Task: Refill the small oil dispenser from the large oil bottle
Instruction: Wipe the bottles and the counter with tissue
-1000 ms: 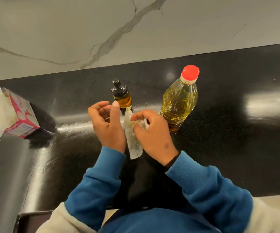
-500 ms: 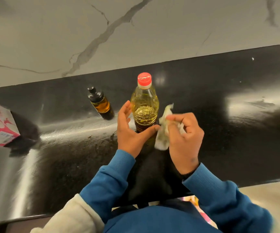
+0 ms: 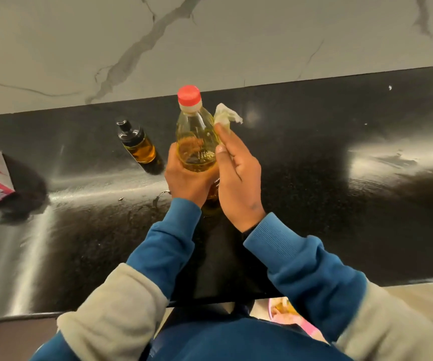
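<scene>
Left hand [image 3: 188, 178] now grips large oil bottle [image 3: 197, 142], fingers curled round its lower body; half second ago only beside it. Right hand [image 3: 239, 175] presses tissue [image 3: 226, 117] on bottle shoulder, wiping. Small oil dispenser [image 3: 140, 147] stands capped on surface [image 3: 314, 191], left of bottle. Refill judged done, cleanup remaining.

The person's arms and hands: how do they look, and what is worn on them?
Both arms wear long blue sleeves with ribbed cuffs at the wrists; further up, each sleeve changes to a light grey fabric. The left hand and right hand are bare, with no gloves or rings visible. A thin dark band shows at the right wrist, just under the cuff.
</scene>
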The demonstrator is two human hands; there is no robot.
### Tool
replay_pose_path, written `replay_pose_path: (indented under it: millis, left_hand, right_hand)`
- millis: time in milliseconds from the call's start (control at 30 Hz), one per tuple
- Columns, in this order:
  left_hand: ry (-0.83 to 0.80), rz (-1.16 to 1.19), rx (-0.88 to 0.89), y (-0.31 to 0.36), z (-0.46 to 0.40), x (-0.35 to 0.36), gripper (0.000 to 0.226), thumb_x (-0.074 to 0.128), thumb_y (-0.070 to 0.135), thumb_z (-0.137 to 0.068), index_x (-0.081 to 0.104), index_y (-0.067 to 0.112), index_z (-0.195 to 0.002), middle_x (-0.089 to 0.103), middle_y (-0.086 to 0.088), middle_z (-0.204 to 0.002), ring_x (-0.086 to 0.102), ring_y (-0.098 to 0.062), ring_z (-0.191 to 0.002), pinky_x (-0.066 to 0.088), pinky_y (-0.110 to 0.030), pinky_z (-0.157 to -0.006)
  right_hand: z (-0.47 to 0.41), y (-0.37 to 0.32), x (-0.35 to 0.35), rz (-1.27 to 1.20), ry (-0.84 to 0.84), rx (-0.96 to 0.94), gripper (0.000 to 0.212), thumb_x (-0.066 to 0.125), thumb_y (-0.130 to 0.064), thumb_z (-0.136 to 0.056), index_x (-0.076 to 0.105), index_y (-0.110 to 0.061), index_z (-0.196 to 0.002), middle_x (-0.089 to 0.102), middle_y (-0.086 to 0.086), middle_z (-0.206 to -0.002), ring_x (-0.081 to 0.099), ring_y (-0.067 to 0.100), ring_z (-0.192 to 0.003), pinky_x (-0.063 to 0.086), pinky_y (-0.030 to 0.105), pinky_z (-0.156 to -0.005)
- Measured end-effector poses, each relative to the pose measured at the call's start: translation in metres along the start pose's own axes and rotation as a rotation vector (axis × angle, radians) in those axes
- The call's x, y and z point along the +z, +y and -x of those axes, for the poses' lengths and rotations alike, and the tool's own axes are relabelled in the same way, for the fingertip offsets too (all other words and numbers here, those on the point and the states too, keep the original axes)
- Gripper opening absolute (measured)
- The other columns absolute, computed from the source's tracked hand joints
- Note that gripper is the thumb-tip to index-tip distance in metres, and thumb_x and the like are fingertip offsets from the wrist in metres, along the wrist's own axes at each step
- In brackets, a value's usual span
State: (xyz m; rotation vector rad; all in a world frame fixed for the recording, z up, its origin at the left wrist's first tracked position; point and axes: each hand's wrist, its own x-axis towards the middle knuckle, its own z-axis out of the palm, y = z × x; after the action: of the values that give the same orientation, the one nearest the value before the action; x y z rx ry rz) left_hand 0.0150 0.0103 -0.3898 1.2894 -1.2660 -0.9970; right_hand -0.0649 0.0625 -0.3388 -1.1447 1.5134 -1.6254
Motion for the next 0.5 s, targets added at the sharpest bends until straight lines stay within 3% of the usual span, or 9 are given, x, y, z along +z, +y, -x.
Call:
replay_pose_path:
  millis: [100, 267, 367, 500]
  left_hand:
    - [0.012, 0.056, 0.048, 0.015, -0.003, -0.002, 0.066, 0.091, 0.041, -0.056, 0.062, 0.022, -0.112, 0.073, 0.000, -0.105, 0.073, -0.014, -0.097, 0.061, -0.035, -0.087]
    - [-0.051, 0.211, 0.081, 0.060, -0.006, -0.014, 0.075, 0.091, 0.022, -0.060, 0.059, -0.010, -0.121, 0.074, -0.015, -0.108, 0.075, -0.025, -0.097, 0.060, -0.036, -0.084]
    - [-0.065, 0.318, 0.047, 0.080, -0.009, -0.021, 0.065, 0.088, 0.015, -0.058, 0.063, -0.006, -0.114, 0.075, -0.006, -0.094, 0.074, -0.024, -0.088, 0.059, -0.037, -0.078]
    - [-0.040, 0.427, -0.010, 0.098, -0.017, -0.029, 0.054, 0.087, 0.015, -0.058, 0.067, 0.005, -0.106, 0.072, -0.005, -0.091, 0.070, -0.030, -0.091, 0.058, -0.048, -0.086]
  right_hand:
    - [-0.005, -0.005, -0.009, -0.041, -0.044, 0.002, 0.040, 0.044, -0.009, -0.103, 0.053, -0.010, -0.142, 0.058, 0.001, -0.141, 0.055, 0.005, -0.128, 0.046, 0.025, -0.107]
    - [-0.020, -0.006, -0.026, -0.177, -0.111, 0.094, 0.036, 0.048, -0.012, -0.100, 0.060, -0.007, -0.134, 0.068, 0.005, -0.127, 0.064, 0.013, -0.119, 0.051, 0.040, -0.104]
    - [-0.014, -0.001, -0.031, -0.189, -0.160, 0.112, 0.037, 0.047, -0.013, -0.100, 0.060, -0.006, -0.134, 0.069, 0.007, -0.124, 0.065, 0.015, -0.117, 0.053, 0.039, -0.101]
    - [-0.005, 0.010, -0.034, -0.192, -0.170, 0.158, 0.035, 0.047, -0.012, -0.100, 0.062, -0.006, -0.132, 0.070, 0.008, -0.124, 0.064, 0.015, -0.119, 0.051, 0.038, -0.104]
